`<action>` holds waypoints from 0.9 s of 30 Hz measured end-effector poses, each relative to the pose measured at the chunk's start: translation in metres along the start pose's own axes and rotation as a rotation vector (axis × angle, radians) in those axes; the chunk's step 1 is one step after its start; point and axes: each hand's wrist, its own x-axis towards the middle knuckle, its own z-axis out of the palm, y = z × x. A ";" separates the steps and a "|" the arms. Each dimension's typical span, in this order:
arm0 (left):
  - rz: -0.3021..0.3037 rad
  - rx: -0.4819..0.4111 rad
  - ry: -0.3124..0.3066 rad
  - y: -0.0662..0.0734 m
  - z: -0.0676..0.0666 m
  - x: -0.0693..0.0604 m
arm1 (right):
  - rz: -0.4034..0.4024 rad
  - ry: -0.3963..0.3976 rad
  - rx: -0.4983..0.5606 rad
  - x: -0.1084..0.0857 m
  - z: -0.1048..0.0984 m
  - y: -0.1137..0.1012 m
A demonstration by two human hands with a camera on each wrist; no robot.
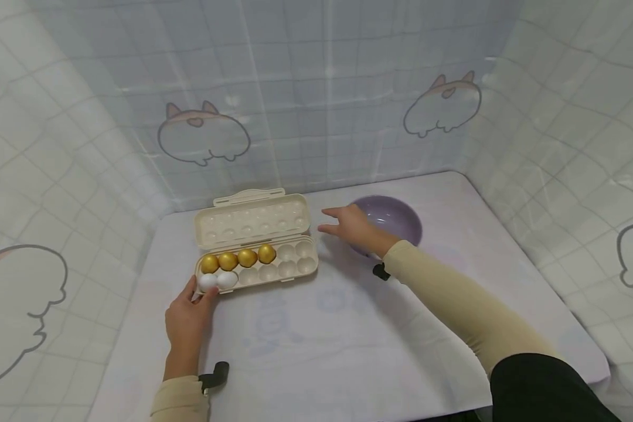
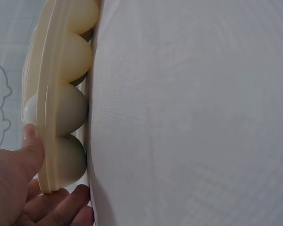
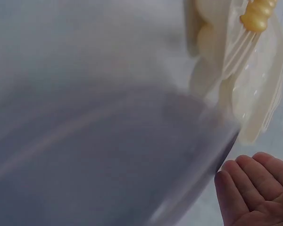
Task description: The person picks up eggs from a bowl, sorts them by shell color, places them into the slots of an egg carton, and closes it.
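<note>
A cream egg carton [image 1: 274, 281] lies on the table with its lid [image 1: 250, 223] folded back. Several gold eggs [image 1: 247, 258] stand in the left part of its far row, and two white eggs [image 1: 227, 279] sit at the left of the near row. My left hand [image 1: 186, 319] grips the carton's left end; in the left wrist view the thumb [image 2: 33, 150] lies along the rim, the fingers around the lower end. Over the left rim of a purple bowl [image 1: 398, 220] is my right hand [image 1: 350, 225], fingers extended toward the carton, holding nothing.
A white cloth covers the table [image 1: 316, 351]. Behind it and at both sides hang tile-patterned curtains [image 1: 316, 88] with cartoon animal drawings. The bowl stands to the right of the carton, partly covered by the right hand and wrist.
</note>
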 end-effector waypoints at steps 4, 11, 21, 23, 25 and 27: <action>0.006 0.005 0.003 -0.003 0.000 -0.001 | 0.064 -0.030 -0.032 -0.008 -0.009 0.015; 0.025 -0.007 0.011 -0.004 0.000 0.002 | 0.089 -0.040 -0.017 -0.024 -0.027 0.044; -0.007 0.018 -0.008 0.001 -0.003 0.004 | 0.104 -0.192 -0.105 -0.041 -0.044 0.079; -0.014 0.020 -0.018 0.002 -0.003 0.004 | 0.101 -0.264 -0.128 -0.044 -0.046 0.082; -0.020 0.021 -0.027 0.002 -0.003 0.004 | 0.105 -0.336 -0.150 -0.048 -0.047 0.084; -0.024 0.021 -0.031 0.002 -0.003 0.003 | 0.108 -0.392 -0.155 -0.051 -0.048 0.085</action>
